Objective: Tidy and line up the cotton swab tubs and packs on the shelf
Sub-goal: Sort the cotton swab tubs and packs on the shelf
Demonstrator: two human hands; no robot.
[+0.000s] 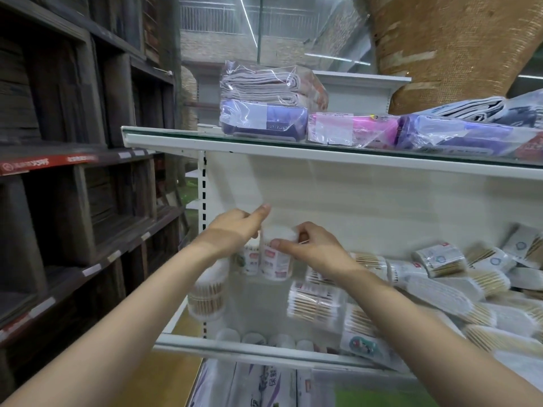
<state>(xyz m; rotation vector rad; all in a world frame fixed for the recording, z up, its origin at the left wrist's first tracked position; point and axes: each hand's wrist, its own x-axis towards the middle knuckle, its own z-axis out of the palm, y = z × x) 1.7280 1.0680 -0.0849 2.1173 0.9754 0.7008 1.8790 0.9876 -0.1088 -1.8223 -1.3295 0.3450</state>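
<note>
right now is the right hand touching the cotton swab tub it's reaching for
Touching. The head view shows the right hand with thumb and fingers pinching the top of the cotton swab tub.

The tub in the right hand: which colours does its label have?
The tub label looks white with a red patch near its top, blurred; head view, the only one.

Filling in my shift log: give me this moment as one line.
stage: lining up | right hand: grips swab tub | left hand: at tub's left, grasp unclear | packs: heaped right
</note>
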